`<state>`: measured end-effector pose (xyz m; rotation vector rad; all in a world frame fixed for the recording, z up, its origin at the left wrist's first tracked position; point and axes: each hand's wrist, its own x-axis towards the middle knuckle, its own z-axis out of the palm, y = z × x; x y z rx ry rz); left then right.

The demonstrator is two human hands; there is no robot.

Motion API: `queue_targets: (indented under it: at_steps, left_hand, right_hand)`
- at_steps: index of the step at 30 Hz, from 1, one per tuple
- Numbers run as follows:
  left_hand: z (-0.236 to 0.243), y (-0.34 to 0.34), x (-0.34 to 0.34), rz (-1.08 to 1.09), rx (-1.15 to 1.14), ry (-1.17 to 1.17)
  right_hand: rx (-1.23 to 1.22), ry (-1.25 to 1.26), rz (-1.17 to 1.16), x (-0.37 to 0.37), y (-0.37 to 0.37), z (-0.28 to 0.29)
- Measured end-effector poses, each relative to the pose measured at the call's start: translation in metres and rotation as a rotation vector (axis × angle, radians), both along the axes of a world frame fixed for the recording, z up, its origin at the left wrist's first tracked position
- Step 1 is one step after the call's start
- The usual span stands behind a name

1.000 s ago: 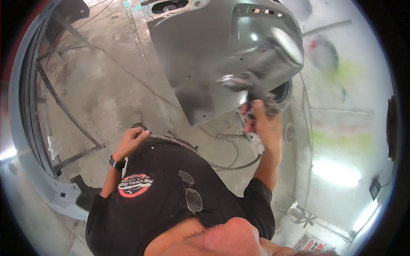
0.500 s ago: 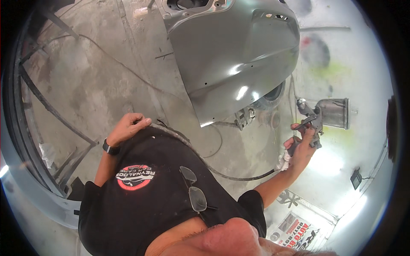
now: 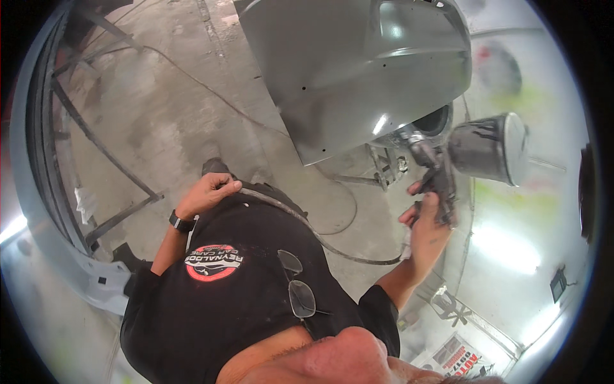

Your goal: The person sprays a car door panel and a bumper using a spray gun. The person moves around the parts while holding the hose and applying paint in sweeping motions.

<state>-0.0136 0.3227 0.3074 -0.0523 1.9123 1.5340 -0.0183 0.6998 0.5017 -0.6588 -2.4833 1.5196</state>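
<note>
My right hand [image 3: 425, 232] is closed round the grip of a spray gun [image 3: 436, 182], out to the right. The gun's grey metal cup [image 3: 481, 148] is tilted sideways, with dark drips on its side. A dark air hose [image 3: 326, 246] runs from near the gun's grip across my front to my left hand [image 3: 209, 194]. The fingers of that hand are closed on the hose, with a watch on its wrist. Ahead lies a grey, glossy car hood [image 3: 339, 83] with small holes in it. The gun's nozzle end is close to the hood's near right edge.
A metal stand [image 3: 381, 168] and a tyre [image 3: 432, 121] show under the hood. More hose [image 3: 211, 89] trails over the concrete floor. On the left are a metal frame [image 3: 105, 141] and a pale body panel [image 3: 89, 272]. A lit, paint-marked wall [image 3: 505, 211] bounds the right.
The spray gun has shifted left and down, its cup now tilted and nearer. My left hand keeps the hose at my front. The whole view has shifted slightly.
</note>
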Motion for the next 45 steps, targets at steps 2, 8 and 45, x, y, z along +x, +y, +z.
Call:
queue_targets:
  at_steps: [2,8,45]
  left_hand:
    - [0.001,0.010,0.014,0.005,-0.035,-0.011]
    - [0.006,0.024,0.048,0.021,-0.060,0.005]
    - [0.052,0.017,0.025,0.025,-0.367,-0.138]
  right_hand:
    - [-0.102,-0.044,0.063,0.023,-0.003,-0.010]
    - [-0.331,-0.206,0.648,0.067,-0.007,-0.041]
    - [-0.398,0.131,-0.277,0.047,0.078,-0.079]
